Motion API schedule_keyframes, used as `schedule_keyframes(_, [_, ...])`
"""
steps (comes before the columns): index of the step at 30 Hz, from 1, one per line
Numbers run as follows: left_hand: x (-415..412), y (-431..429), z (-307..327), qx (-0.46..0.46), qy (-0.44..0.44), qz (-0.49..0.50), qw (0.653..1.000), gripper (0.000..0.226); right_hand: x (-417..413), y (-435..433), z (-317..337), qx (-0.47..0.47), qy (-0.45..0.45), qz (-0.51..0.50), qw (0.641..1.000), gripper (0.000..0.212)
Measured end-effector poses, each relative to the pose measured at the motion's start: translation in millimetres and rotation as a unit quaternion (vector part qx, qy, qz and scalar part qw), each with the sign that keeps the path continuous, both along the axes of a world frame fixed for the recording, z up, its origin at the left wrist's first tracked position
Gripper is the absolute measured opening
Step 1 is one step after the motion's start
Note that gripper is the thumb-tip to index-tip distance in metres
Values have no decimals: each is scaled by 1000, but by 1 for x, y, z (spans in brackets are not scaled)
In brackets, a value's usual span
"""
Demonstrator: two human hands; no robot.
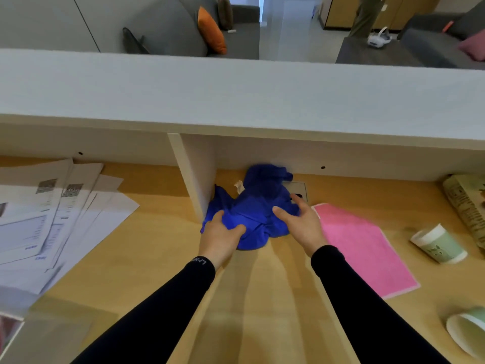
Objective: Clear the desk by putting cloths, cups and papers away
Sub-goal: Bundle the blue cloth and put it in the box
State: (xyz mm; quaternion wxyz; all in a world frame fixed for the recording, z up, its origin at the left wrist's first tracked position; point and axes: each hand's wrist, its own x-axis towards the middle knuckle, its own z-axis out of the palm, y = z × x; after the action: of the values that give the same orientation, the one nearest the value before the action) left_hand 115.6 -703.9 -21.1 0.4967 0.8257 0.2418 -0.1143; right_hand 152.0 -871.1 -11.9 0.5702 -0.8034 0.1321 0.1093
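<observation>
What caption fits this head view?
Both hands, left hand and right hand, gather a crumpled blue cloth on the wooden desk beside a flat pink cloth.

We see a deep blue cloth [258, 206], a plain pink cloth [362, 248], pale green cups [439, 244] with white rims, white papers [52, 214] with grey and blue print, black sleeves [162, 311], and a tan wood-grain desk [262, 298].

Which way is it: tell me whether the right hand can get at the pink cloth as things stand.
Probably yes: the right hand rests at the blue cloth, and the pink cloth lies flat right beside it, nothing between.
</observation>
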Motion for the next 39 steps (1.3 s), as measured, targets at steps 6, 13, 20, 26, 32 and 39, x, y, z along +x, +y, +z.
schedule_keyframes(6, [20, -3, -12, -61, -21, 15, 998, 72, 34, 17, -24, -53, 41, 47, 997, 93])
schedule_keyframes(13, [20, -9, -8, -175, -23, -19, 984, 47, 13, 27, -15, 77, 130, 63, 987, 36])
schedule_keyframes(20, [-8, 6, 31, -223, -94, -19, 970, 21, -18, 30, 30, 135, 60, 69, 987, 33])
schedule_keyframes(26, [-48, 34, 58, -207, -168, 9, 964, 33, -54, 56, 61, 125, -2, 108, 986, 43])
schedule_keyframes(32, [-95, 82, 78, -156, -220, 13, 963, 31, -96, 105, 76, 135, -30, 130, 982, 29])
schedule_keyframes(39, [-167, 168, 117, -90, -293, 67, 950, 31, -146, 202, 116, 170, -67, 196, 964, 27])
